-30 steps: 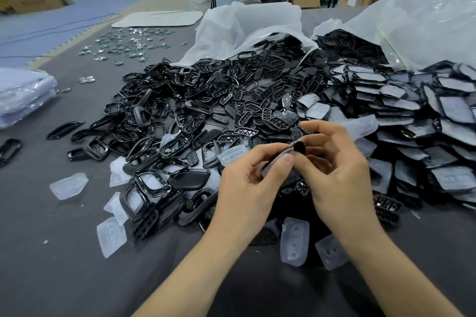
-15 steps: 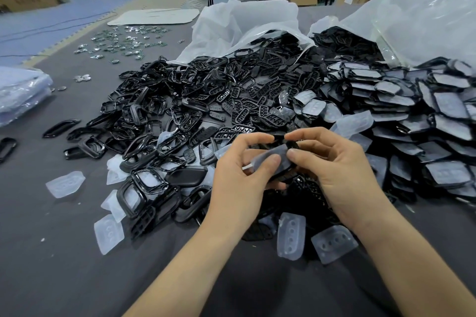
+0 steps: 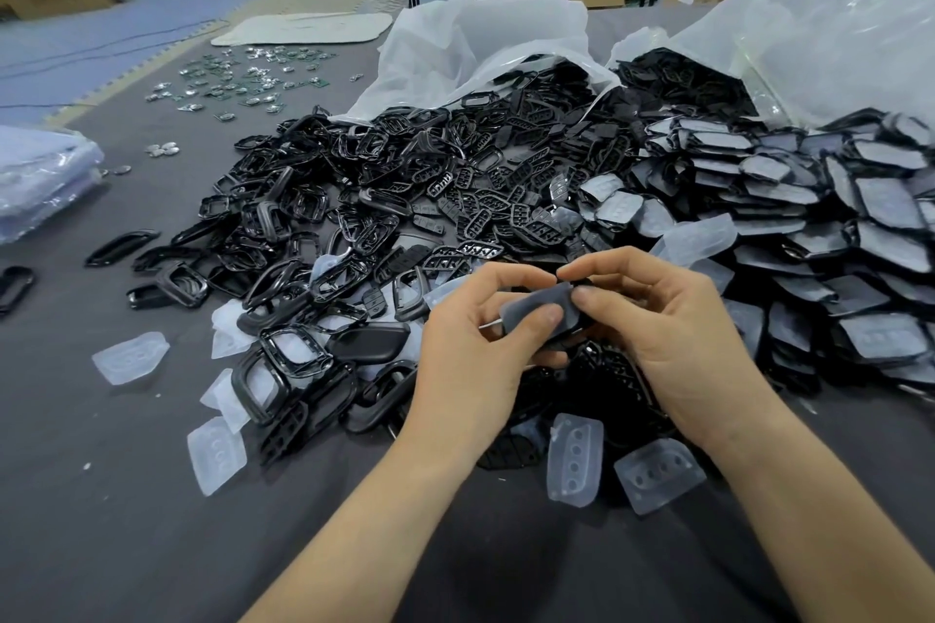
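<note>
Both hands hold one small black key-fob part with a translucent rubber pad [image 3: 539,306] on its upper face, above the near edge of the heap. My left hand [image 3: 470,344] grips it from the left, thumb on top of the pad. My right hand [image 3: 657,324] pinches its right end between thumb and forefinger. The part's underside is hidden by my fingers. A big heap of black plastic frames and button shells [image 3: 384,218] spreads across the grey cloth table [image 3: 126,521] behind my hands.
Stacked black shells with pads fitted [image 3: 809,228] lie at the right. Loose translucent pads [image 3: 574,458] lie near my wrists and at the left [image 3: 129,357]. Open plastic bags [image 3: 480,51] sit behind the heap. Small circuit boards [image 3: 243,81] lie far left.
The part has turned from edge-on to pad-face up between my fingers. My left thumb has slid onto the pad; both hands stay in about the same place.
</note>
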Available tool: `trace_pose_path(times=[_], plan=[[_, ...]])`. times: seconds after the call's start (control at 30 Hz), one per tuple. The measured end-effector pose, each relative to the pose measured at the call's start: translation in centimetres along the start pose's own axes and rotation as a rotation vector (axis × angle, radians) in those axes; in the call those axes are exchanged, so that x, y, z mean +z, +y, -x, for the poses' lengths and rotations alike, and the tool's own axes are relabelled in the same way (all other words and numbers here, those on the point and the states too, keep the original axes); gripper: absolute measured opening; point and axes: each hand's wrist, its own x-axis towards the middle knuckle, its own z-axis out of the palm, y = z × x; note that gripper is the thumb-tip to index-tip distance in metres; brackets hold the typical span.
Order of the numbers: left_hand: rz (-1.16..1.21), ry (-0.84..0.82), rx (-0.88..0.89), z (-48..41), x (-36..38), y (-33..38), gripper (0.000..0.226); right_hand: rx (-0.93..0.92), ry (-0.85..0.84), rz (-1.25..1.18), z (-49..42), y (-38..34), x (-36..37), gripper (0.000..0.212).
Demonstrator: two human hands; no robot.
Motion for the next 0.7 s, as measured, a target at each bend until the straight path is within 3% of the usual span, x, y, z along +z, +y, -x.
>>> trace_pose_path(times=[0.2,0.7], plan=[[-0.038,0.002,0.013,0.02,-0.02,-0.1,0.023,-0.041,0.01,0.02,0.06,-0.06,0.12,0.015],[-0.048,0.046,0.004,0.27,0.42,-0.41,0.021,-0.092,0.004,0.134,-0.01,-0.01,0.35,0.027]])
